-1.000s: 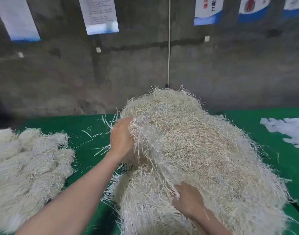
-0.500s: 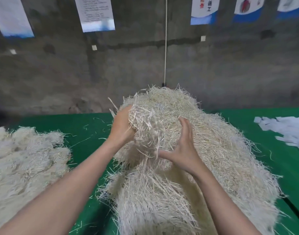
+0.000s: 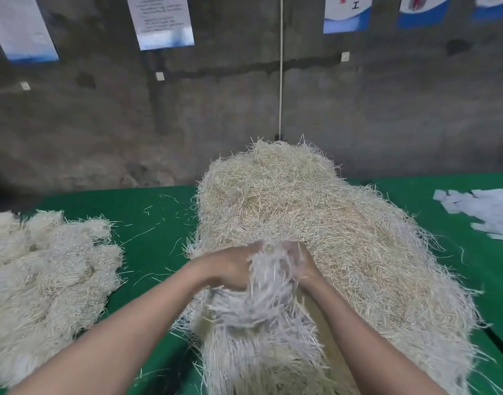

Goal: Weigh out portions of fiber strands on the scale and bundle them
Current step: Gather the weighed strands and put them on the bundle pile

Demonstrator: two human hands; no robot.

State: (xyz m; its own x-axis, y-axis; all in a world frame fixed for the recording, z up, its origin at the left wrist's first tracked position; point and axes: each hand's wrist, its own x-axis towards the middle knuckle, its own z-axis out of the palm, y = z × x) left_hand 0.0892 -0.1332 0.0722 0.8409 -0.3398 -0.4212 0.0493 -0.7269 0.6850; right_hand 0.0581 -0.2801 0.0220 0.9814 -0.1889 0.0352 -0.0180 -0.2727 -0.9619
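Freeing a clump [image 3: 267, 283] from the pile [image 3: 344, 223] for weighing, hands now lower; left hand [image 3: 230, 266] fingers curl round it, right hand [image 3: 303, 265] fingers unclear.

dim, even light | hands motion-blurred | edges bowed by wide-angle

Green table [image 3: 147, 212], fiber piled on it.
I see the big heap of fiber strands [image 3: 344, 238] from center to 5 o'clock, a flatter fiber pile [image 3: 45, 275] at 9, stray strands [image 3: 139, 235] at 10, white paper slips [image 3: 489, 209] at 3.
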